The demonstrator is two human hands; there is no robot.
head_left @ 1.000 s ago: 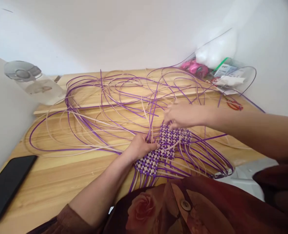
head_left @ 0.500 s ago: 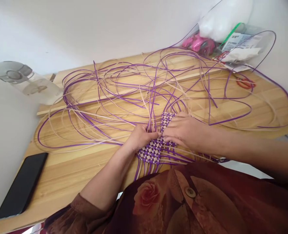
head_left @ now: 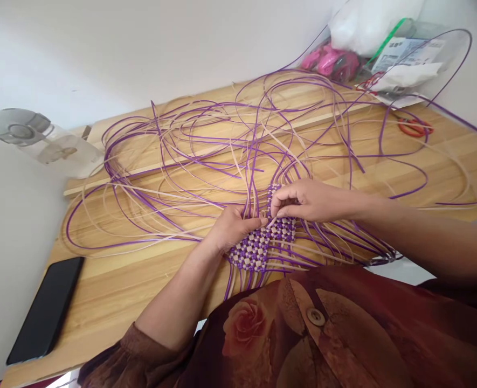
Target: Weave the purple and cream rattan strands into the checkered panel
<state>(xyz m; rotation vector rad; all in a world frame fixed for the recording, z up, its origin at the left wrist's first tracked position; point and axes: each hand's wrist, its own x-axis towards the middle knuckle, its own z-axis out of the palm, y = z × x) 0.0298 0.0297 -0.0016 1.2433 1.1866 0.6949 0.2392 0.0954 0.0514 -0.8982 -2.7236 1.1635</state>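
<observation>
A purple and beige woven piece [head_left: 251,252] lies on the wooden table, with long loose strands running out on all sides. My left hand [head_left: 238,229] is closed on its upper left edge, thumb pointing right across the weave. Beside it, my right hand [head_left: 298,202] pinches a short light beige strand [head_left: 272,220] between thumb and index finger, just above the weave. The other fingers of that hand are curled. Part of the piece's upper section is hidden behind the right hand.
Loops of purple and beige strands [head_left: 173,156] spread over the table [head_left: 112,291]. A black phone [head_left: 46,310] lies at the left, near a clear container with a grey lid [head_left: 20,126]. Orange-handled scissors [head_left: 415,127], papers [head_left: 408,78] and a pink bagged item [head_left: 331,62] are at the back right.
My right hand has lifted from lying over the weave into a pinch on a beige strand, uncovering more of the weave's right part. My left hand keeps its place.
</observation>
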